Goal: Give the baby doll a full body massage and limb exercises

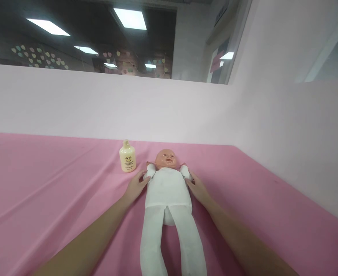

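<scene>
Where doll (167, 188) lies, seemingly flanking hands (136, 187).

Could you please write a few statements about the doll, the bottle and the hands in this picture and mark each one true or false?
1. The doll lies on its back on the pink cloth. True.
2. The left hand holds the cream bottle. False: that hand rests at the doll's side, and the bottle stands apart, untouched.
3. The right hand lies against the doll's other side, near its arm. True.
4. The bottle lies tipped over by the doll's feet. False: it stands upright beside the doll's head.
5. The doll wears a white suit. True.
6. Both hands are clenched in fists. False: both lie open, fingers extended.
</scene>
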Motion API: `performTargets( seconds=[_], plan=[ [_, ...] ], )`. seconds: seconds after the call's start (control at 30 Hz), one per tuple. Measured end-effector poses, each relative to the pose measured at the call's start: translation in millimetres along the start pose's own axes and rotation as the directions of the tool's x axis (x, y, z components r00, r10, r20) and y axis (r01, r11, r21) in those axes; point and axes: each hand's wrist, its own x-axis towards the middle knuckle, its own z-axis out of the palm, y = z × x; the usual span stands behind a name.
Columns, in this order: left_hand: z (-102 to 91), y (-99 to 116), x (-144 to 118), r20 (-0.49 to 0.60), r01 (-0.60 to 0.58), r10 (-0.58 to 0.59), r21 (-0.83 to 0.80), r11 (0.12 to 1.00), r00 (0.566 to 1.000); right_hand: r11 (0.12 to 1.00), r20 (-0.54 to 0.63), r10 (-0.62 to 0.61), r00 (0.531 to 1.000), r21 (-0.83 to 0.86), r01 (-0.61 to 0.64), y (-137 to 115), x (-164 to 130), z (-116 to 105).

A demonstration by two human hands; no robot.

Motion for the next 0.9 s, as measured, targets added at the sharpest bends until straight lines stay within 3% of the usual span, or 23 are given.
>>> performTargets(
  seconds=[0.1,0.2,0.43,0.7,0.9],
  plan=[
    [-0.7,3,-1,0.013,0.034,-0.034,0.003,0.999,0.999,0.997,0.003,0.024,1.0,-0.076,-0.024,3,3,0],
    [-0.8,2,0,0.015,0.07,-0.07,-0.037,0.997,0.997,0.999,0.0,0.012,1.0,-0.041,-0.012,7,6,-1],
    [1.5,-7,4,0.055,0.065,-0.053,-0.244,0.967,0.997,0.977,-0.031,-0.021,0.999,0.211,0.027,9,8,-1],
    [5.2,-12,9,0.141,0.032,0.032,-0.428,0.903,0.989,0.869,0.005,0.088,0.996,0.488,-0.079,-7,3,-5],
    [8.9,-26,17,0.013,-0.007,0.013,-0.395,0.919,1.0,0.78,0.047,0.102,0.994,0.617,-0.109,-1,2,0]
  ],
)
